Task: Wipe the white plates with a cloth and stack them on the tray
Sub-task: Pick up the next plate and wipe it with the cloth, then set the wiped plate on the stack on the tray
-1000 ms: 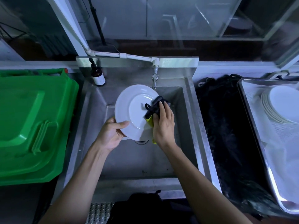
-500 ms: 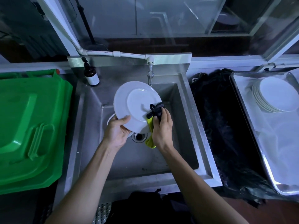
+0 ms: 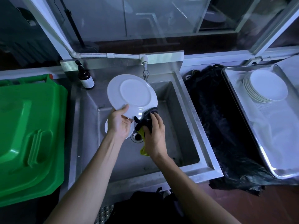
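Note:
Over the steel sink [image 3: 181, 120], my left hand [image 3: 119, 125] grips the lower rim of a white plate [image 3: 131, 94], thumb on top, the plate tilted with its underside toward me. My right hand [image 3: 154, 135] holds a dark and yellow-green cloth [image 3: 145, 122] against the plate's lower right rim. Another white plate [image 3: 106, 126] lies in the sink bottom, mostly hidden under my left hand. At the right, a stack of several white plates [image 3: 267, 85] sits on a metal tray [image 3: 242, 101].
A tap [image 3: 145, 71] hangs just behind the held plate. A brown pump bottle [image 3: 85, 77] stands at the sink's back left corner. A green plastic lid [image 3: 27, 131] fills the left side. Black plastic sheeting [image 3: 218, 120] lies between sink and tray.
My right hand slid the cloth from the plate's middle down to its lower right rim. The camera view shifted, bringing the tray and plate stack further into sight.

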`<state>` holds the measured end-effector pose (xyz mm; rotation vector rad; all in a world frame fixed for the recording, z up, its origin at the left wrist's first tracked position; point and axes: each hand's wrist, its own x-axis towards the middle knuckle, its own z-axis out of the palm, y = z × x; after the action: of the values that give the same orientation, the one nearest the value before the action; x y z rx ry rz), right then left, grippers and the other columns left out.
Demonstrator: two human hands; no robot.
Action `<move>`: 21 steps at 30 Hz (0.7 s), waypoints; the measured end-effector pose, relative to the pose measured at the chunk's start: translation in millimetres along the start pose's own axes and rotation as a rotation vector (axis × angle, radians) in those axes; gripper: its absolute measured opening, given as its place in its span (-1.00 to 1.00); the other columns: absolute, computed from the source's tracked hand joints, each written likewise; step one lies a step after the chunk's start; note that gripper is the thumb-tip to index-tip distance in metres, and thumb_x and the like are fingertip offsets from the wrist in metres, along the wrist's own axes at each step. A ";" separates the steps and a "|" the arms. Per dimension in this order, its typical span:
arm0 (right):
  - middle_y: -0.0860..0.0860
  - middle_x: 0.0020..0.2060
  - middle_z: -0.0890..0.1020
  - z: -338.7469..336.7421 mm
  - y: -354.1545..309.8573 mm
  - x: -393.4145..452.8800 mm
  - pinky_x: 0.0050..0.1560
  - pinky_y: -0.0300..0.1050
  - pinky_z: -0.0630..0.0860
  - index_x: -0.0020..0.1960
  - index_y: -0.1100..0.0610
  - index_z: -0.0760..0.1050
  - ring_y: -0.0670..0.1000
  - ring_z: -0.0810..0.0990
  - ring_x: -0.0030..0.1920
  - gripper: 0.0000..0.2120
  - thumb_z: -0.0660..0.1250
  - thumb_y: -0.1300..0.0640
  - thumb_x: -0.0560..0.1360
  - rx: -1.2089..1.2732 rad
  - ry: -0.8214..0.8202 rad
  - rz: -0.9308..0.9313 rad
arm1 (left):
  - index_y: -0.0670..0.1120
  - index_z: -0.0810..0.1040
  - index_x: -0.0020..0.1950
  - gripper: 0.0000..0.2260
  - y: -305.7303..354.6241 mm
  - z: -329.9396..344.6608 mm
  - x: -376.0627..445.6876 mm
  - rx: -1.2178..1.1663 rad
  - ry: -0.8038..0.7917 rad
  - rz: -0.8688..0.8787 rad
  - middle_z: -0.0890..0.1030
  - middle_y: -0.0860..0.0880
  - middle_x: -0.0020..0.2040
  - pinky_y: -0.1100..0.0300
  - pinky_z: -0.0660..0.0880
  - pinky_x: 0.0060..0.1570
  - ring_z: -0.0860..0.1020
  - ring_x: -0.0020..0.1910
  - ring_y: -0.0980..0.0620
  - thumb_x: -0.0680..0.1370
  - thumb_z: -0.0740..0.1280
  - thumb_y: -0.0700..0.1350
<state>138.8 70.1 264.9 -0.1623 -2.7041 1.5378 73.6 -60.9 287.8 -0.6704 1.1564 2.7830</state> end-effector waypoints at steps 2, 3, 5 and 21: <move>-0.01 0.54 0.24 -7.0 6.6 0.2 0.42 -0.14 0.23 0.55 0.11 0.25 0.04 0.21 0.46 -0.50 0.22 0.25 0.62 -0.093 -0.042 -0.037 | -0.12 0.61 0.16 -0.77 1.4 5.3 6.1 0.022 0.015 0.019 0.70 -0.11 0.11 -0.02 0.64 0.03 0.66 0.11 -0.12 0.57 0.33 -0.35; 0.02 0.53 0.27 -12.0 11.4 0.9 0.44 -0.06 0.26 0.54 0.13 0.27 0.09 0.24 0.44 -0.50 0.23 0.27 0.61 -0.146 -0.067 -0.049 | -0.12 0.61 0.17 -0.76 2.0 7.9 8.5 0.032 0.017 0.023 0.70 -0.10 0.11 -0.04 0.64 0.05 0.66 0.12 -0.11 0.56 0.34 -0.35; 0.05 0.51 0.32 -23.6 21.4 2.1 0.44 0.07 0.29 0.53 0.15 0.30 0.15 0.30 0.41 -0.50 0.26 0.27 0.60 -0.235 -0.098 -0.045 | -0.10 0.61 0.17 -0.75 2.8 14.4 13.5 0.080 0.001 0.022 0.71 -0.07 0.10 -0.04 0.64 0.03 0.67 0.10 -0.08 0.56 0.34 -0.35; 0.13 0.47 0.38 -202.3 94.8 30.0 0.41 0.18 0.33 0.49 0.20 0.36 0.23 0.36 0.42 -0.51 0.28 0.32 0.58 -0.339 0.235 0.113 | -0.05 0.62 -0.01 -0.87 -78.5 146.0 20.2 1.766 -0.524 0.706 0.50 -0.10 -0.34 0.11 0.19 -0.42 0.54 -0.29 -0.25 0.55 0.33 -0.25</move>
<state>131.4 294.3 286.3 -0.4772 -2.7761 0.9911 17.8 93.4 318.8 0.6691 2.9648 0.8647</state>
